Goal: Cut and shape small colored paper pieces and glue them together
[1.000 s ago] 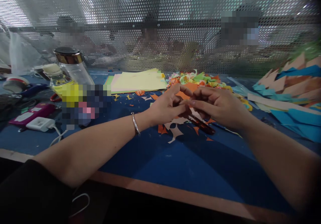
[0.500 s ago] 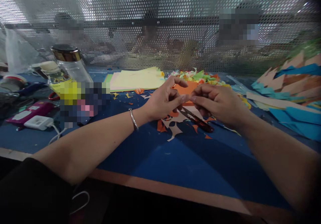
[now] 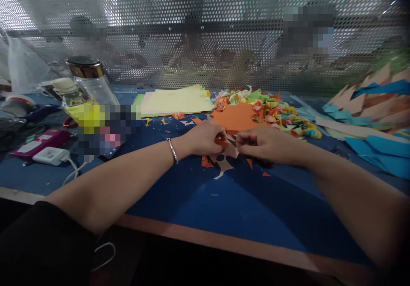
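My left hand (image 3: 207, 139), with a silver bangle at its wrist, is closed on a small orange paper piece (image 3: 221, 142) low over the table. Just right of it, my right hand (image 3: 262, 144) has its fingers bent together; whatever is between them, if anything, is too small to make out. Behind both hands lies a stack of orange paper (image 3: 238, 117). Pale cut paper scraps (image 3: 224, 166) lie below and between the hands. The scissors are mostly hidden under my right hand.
A heap of colourful paper pieces (image 3: 288, 117) lies behind my right hand. Pale yellow sheets (image 3: 179, 100) are stacked at the back. Bottles (image 3: 98, 87), a purple box (image 3: 41, 143) and a white charger (image 3: 51, 155) stand left. Folded blue and peach paper (image 3: 378, 149) is at right.
Both hands have moved down from in front of the orange stack and apart. An orange piece now shows in my left hand, and my right hand covers the scissors.
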`<state>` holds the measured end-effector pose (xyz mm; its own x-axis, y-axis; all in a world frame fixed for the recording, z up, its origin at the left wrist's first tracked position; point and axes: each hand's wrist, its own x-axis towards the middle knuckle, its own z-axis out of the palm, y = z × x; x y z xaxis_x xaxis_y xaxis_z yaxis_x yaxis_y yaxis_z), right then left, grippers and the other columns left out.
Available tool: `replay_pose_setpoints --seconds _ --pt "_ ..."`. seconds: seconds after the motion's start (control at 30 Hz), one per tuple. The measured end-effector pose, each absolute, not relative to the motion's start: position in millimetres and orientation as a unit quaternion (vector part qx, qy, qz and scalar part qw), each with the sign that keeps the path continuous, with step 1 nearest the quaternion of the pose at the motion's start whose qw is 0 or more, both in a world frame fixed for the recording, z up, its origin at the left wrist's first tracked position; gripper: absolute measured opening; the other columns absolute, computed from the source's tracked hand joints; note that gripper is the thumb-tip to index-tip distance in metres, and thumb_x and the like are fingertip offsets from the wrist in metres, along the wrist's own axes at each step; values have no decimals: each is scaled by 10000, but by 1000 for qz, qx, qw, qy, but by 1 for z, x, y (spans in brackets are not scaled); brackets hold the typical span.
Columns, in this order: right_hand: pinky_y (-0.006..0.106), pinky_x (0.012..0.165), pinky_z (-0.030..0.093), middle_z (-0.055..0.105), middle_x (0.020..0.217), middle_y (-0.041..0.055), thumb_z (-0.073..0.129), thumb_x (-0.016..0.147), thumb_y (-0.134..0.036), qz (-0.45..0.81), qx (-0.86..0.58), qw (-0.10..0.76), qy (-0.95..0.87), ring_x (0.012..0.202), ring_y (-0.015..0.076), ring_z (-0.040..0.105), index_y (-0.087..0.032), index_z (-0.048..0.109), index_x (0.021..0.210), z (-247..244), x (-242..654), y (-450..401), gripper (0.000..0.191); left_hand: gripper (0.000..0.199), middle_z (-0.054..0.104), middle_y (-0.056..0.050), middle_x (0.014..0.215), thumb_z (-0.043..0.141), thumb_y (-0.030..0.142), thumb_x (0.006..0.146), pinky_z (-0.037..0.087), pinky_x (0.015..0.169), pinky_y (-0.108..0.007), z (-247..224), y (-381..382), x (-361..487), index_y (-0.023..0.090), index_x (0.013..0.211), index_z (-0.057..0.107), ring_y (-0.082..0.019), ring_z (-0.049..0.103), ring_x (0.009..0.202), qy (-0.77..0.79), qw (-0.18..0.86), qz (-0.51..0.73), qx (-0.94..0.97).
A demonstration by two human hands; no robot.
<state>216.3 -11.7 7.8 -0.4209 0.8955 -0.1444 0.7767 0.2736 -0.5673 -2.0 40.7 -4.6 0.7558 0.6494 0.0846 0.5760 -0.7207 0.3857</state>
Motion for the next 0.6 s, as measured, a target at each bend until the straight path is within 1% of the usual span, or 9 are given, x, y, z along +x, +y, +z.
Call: replay_pose_setpoints --seconds 0.07,0.17,0.27,0.4,0.53,0.6 --pt "275 512 380 571 506 -43 592 874 -405 249 -527 86 -808 441 122 526 -235 611 778 7 215 -12 196 399 681 -151 1060 657 283 772 450 889 -374 -7 44 -2 118 1123 750 -283 594 1074 332 182 109 919" --pt "290 561 391 654 613 -4 602 851 -366 186 -536 71 -820 526 143 575 -232 611 777 3 213 -11 153 419 687 -155 1084 680 294 754 451 907 -380 -9 48 -1 116 1126 750 -275 603 1045 329 189 113 918" --pt "298 578 390 684 661 15 590 864 -361 187 -538 51 -820 570 165 613 -232 611 816 0 212 -10 140 374 707 -140 1076 676 267 744 456 879 -367 -10 49 -1 131 1084 754 -251 613 992 325 202 115 917" --pt "301 575 378 669 641 17 587 870 -401 161 -538 37 -826 569 169 614 -238 581 807 -2 209 -10 175 315 729 -125 1029 702 266 744 475 825 -348 -10 50 0 138 1029 742 -235 630 939 335 244 118 902" --pt "310 595 401 680 663 20 571 876 -416 173 -541 27 -823 581 175 629 -236 571 818 0 208 -11 189 424 720 -148 1160 703 260 774 508 881 -340 -10 50 0 110 1171 698 -235 642 1015 344 234 121 901" --pt "313 599 405 671 657 12 577 866 -399 181 -540 23 -822 580 174 621 -237 572 815 0 209 -11 171 439 713 -159 1195 688 255 789 514 925 -348 -10 50 -1 98 1199 690 -242 644 1066 346 230 115 902"
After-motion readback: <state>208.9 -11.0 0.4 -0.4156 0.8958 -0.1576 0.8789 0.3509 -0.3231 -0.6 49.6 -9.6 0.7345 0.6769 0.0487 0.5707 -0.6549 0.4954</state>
